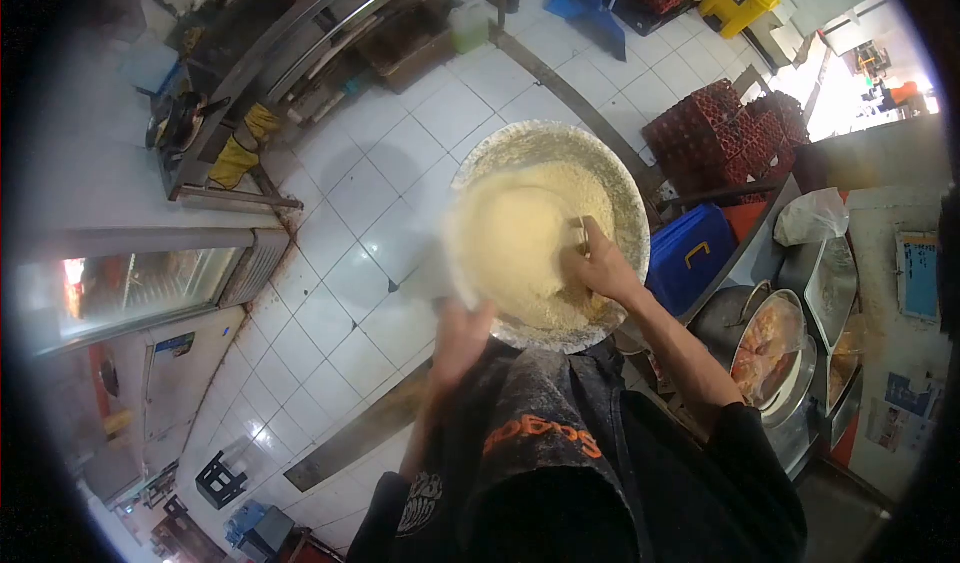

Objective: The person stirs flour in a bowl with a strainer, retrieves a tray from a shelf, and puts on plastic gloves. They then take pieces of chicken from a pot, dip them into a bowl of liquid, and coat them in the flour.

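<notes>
Head view: dry sifting apparently in progress

A large metal basin [638, 198] is standing with its opening toward the camera, just beyond the person's apron [530, 393]; its support is not showing. Flour-like powder [594, 191] is lying inside. A round vessel [583, 231], probably a sieve, is sitting over the basin's middle and left part, its blurred far side reaching the left rim. The right hand [604, 263] is gripping the vessel's right edge, fingers curled. The left hand [463, 338] is blurring at the basin's lower-left rim; whether it is gripping anything cannot be told. A blue container [675, 263] is standing beyond the basin's right rim.

Assessment: the step in hand appears to be sifting or turning the powder. The next move seems to be calling for a level hold inside the rim.

Orientation: the vessel is showing a round outline, hence no clear long axis; its gripped edge is facing the basin's right rim. Blur is hiding any tilt.
</notes>
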`<action>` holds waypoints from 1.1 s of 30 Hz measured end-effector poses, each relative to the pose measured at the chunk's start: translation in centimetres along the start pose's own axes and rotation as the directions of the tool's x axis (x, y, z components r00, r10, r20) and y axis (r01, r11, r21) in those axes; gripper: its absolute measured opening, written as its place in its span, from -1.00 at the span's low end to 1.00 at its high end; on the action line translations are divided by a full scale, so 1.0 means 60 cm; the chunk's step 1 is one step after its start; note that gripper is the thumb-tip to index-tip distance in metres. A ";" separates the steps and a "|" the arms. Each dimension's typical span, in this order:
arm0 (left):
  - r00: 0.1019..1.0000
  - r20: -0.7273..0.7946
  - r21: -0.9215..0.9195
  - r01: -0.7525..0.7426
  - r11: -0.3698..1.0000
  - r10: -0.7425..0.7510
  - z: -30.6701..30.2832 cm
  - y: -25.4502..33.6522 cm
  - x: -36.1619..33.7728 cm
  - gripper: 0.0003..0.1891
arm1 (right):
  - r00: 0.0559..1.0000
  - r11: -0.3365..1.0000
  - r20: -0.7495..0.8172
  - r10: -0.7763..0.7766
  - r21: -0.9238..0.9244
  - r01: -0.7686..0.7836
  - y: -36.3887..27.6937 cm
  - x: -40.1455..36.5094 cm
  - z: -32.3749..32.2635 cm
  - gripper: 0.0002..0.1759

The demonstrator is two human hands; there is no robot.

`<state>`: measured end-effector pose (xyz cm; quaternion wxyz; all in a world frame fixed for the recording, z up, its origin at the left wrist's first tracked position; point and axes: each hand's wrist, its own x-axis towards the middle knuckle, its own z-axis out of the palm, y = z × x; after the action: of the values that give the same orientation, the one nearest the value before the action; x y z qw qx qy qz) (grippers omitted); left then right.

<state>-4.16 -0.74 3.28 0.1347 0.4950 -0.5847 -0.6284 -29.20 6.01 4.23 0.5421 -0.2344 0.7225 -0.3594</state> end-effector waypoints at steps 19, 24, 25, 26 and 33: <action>0.990 -0.082 -0.135 0.107 0.985 -0.118 0.008 -0.037 0.007 -0.45 | 0.931 0.902 -0.149 -0.334 -0.337 0.270 0.012 -0.009 -0.021 -0.58; 0.993 -0.091 -0.202 0.060 0.978 -0.080 0.007 -0.023 0.003 -0.45 | 0.891 0.877 -0.259 -0.372 -0.413 0.246 -0.020 -0.030 -0.016 -0.52; 0.995 -0.051 -0.199 0.076 0.977 -0.087 0.003 -0.044 0.008 -0.46 | 0.845 0.837 -0.250 -0.473 -0.426 0.342 -0.034 -0.038 -0.011 -0.46; 0.996 -0.011 -0.192 0.089 0.977 -0.093 -0.002 -0.063 0.011 -0.48 | 0.786 0.787 -0.242 -0.569 -0.437 0.436 -0.045 -0.046 -0.008 -0.38; 0.997 -0.076 -0.307 -0.001 0.952 -0.023 0.003 -0.077 0.007 -0.59 | 0.826 0.470 0.136 -0.548 -0.766 0.438 -0.071 -0.104 -0.020 -0.09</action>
<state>-2.61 0.30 -0.95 0.2295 0.4957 -0.4713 -0.6924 -28.67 8.19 11.58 0.2136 -0.6166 0.7383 -0.1705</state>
